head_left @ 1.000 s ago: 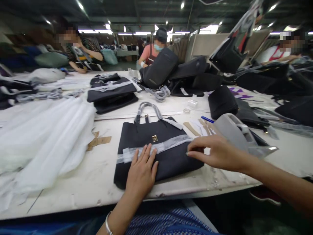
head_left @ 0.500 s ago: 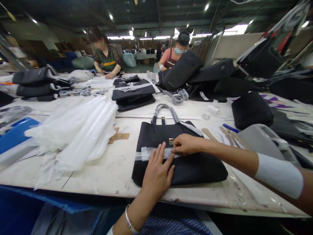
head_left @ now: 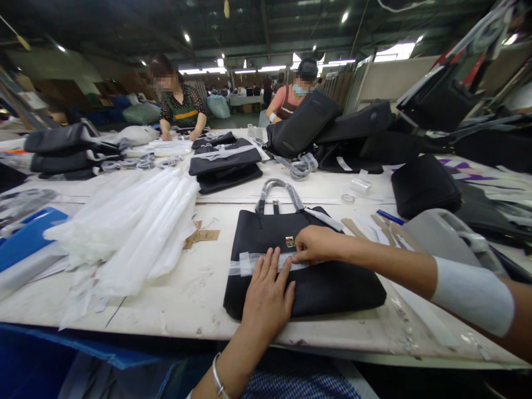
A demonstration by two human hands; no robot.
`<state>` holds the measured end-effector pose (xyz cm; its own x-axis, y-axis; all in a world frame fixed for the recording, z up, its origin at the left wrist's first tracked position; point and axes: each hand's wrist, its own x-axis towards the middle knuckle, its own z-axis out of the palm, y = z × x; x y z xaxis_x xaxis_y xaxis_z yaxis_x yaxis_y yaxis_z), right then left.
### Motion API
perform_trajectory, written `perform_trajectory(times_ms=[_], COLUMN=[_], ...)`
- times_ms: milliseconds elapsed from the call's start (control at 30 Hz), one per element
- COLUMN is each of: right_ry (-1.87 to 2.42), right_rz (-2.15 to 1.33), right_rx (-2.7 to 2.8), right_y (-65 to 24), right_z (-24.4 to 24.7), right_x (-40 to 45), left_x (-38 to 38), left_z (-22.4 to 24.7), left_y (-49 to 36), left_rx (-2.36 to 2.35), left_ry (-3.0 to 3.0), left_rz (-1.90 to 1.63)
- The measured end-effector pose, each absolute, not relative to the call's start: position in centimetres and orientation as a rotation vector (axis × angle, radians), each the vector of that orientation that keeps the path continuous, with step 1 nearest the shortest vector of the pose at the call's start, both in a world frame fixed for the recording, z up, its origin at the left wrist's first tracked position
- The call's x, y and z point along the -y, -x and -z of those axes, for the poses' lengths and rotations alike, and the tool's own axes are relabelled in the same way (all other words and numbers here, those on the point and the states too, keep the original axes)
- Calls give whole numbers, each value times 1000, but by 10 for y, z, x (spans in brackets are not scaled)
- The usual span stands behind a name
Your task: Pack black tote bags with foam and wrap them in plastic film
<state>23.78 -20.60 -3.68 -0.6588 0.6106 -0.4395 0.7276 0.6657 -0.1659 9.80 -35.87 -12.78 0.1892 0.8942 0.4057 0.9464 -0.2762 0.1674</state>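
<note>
A black handbag (head_left: 344, 291) lies flat on the table in front of me, its wrapped handles (head_left: 286, 187) pointing away. Across its front runs a translucent white strip (head_left: 248, 264). My left hand (head_left: 268, 291) rests flat on the bag and strip, fingers stretched out. Just to its right, the fingers of my right hand (head_left: 313, 244) are pinched together at the strip, beside the gold clasp (head_left: 290, 241). Whatever lies between those fingertips is too small to make out. A white tag (head_left: 324, 217) sits by the handle's right end.
White plastic sheets (head_left: 141, 233) are heaped on the left, with brown card pieces (head_left: 203, 235) beside them. More black bags (head_left: 226, 160) are stacked behind, and others (head_left: 426, 185) lie at the right near a blue pen (head_left: 389, 216). Two people work across the table.
My hands and the handbag hold nearly the same places; the view has shifted slightly. Across the table, one co-worker's hands have moved apart.
</note>
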Motion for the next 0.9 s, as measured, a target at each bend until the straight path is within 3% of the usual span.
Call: perform_trajectory(times_ms=[367, 567, 667, 900], right_ry=[-1279, -1381, -1350, -1137], right_rz=[935, 908, 1140, 1314], right_rx=[-2530, -2647, -2647, -2610], right_y=[-298, -310, -302, -254], right_z=[37, -3, -18, 19], right_x=[186, 193, 206, 222], left_x=[359, 359, 360, 362], left_z=[127, 127, 125, 123], left_y=[-98, -98, -98, -100], left_rx=[1833, 1853, 1848, 1856], left_ry=[2312, 2326, 2333, 2347], left_rz=[631, 642, 682, 779])
